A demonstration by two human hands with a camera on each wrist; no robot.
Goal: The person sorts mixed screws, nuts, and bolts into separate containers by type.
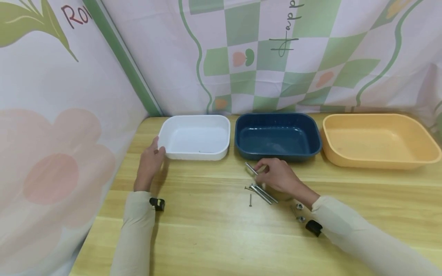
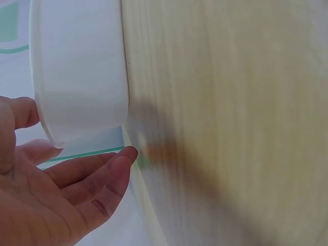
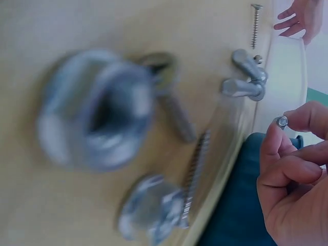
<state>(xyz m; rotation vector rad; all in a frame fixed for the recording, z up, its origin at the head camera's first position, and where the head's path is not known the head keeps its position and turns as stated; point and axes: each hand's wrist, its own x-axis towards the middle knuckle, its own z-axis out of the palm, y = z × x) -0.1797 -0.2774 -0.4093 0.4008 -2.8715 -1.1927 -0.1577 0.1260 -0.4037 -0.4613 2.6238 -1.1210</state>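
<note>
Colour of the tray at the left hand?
White, plain. The tray shows best in the head view.

I'm seeing a wide lane of tabletop (image 1: 197, 222) running between the left hand (image 1: 149, 165) and a small screw (image 1: 250, 200), while that screw and the long bolts (image 1: 261, 194) are blocking a low sweep just nearer than the right hand (image 1: 279, 176). The white tray (image 1: 197, 156), navy tray (image 1: 297, 157) and yellow tray (image 1: 376, 164) are walling off the far side, and 2 nuts (image 1: 299, 206) are crowding the right sleeve (image 1: 345, 222).
</note>
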